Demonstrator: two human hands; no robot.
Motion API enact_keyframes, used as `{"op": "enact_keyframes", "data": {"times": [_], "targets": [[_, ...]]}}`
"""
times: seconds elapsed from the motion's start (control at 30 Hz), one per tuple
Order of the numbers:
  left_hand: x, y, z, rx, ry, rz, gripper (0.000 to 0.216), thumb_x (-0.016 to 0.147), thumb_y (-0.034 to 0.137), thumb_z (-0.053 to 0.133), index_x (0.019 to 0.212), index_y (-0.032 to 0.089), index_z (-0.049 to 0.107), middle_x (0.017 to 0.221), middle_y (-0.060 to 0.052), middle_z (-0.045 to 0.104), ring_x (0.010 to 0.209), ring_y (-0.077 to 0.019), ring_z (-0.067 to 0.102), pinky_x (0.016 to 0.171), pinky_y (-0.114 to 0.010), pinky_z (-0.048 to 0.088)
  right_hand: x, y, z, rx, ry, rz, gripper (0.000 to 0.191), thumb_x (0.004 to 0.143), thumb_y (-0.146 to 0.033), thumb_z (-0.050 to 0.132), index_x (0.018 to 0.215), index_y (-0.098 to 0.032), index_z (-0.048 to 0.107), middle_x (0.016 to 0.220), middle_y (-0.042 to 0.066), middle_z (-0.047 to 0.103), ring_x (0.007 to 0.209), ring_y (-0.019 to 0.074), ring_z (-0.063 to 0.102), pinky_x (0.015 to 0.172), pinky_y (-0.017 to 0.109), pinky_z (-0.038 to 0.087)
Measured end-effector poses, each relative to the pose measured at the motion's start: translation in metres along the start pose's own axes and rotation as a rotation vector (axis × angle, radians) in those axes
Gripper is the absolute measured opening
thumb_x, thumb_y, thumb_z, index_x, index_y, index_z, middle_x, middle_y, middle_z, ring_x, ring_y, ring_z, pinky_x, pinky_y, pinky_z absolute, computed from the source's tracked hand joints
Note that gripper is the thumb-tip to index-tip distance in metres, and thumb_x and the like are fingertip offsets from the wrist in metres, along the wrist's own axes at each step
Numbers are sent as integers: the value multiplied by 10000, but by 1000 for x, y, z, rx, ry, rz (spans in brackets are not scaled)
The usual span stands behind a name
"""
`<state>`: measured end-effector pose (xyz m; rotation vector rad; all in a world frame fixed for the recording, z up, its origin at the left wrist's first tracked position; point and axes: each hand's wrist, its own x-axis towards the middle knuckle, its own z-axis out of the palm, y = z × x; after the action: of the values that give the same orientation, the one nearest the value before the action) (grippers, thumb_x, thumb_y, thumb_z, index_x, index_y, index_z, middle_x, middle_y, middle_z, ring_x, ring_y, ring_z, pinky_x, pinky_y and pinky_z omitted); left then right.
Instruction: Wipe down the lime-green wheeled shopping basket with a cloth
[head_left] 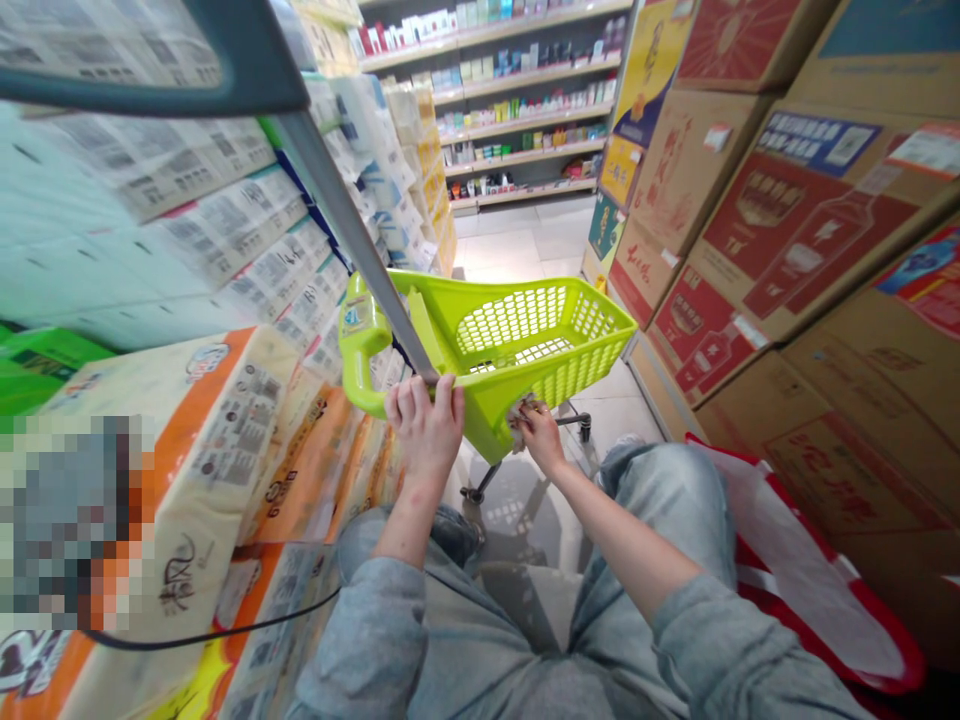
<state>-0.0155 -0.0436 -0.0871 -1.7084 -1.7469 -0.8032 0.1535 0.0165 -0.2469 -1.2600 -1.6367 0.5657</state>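
A lime-green plastic shopping cart (480, 390) with a latticed basket stands in front of my knees, on wheeled legs. My left hand (426, 425) is closed over its near rim, by the foot of a grey pole (356, 215) that rises up and left. In my right hand (541, 437) is a crumpled, greyish-brown cloth (519, 412), pressed against the outer side of the cart below the rim. My fingers partly cover the cloth. The cart's basket shows nothing inside.
Stacked tissue packs (225, 400) line the left side, with a black cable (225, 628) across them. Cardboard cartons (810, 220) are piled on the right. A red-and-white bag (810, 570) lies beside my right knee. Product shelves (525, 95) stand at the aisle's far end.
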Motion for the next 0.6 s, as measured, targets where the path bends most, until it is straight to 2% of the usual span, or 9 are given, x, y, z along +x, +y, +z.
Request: {"op": "enact_keyframes", "data": {"times": [0.13,0.23,0.43,0.6], "targets": [[1,-1,0,52,1,12,306,908,376,443,1036,204,660,999,-128,569,1099,-279,453,1040,-473,242,0,1,1,0,-86,-30,245,741,-150,519,905,-197,694,996,91,587,948,225,555,853,353,472],[1,-2,0,36,4,9,308,906,377,443,1036,202,662,997,-128,567,1094,-276,454,1038,-470,246,-6,6,-4,-22,-145,-19,225,725,-169,547,887,-197,700,951,75,589,880,204,563,817,330,476],[1,-1,0,4,-1,-2,309,908,375,439,1047,206,657,1010,-129,567,1114,-279,442,1047,-484,227,-10,13,1,3,-19,72,254,760,-184,485,904,-182,694,925,82,589,855,207,565,786,332,479],[1,0,2,-13,-8,-12,314,909,379,437,1051,204,654,1020,-134,567,1124,-283,440,1049,-493,222,-8,10,11,2,-79,54,284,780,-182,462,957,-167,683,984,110,588,914,231,574,825,348,476]]}}
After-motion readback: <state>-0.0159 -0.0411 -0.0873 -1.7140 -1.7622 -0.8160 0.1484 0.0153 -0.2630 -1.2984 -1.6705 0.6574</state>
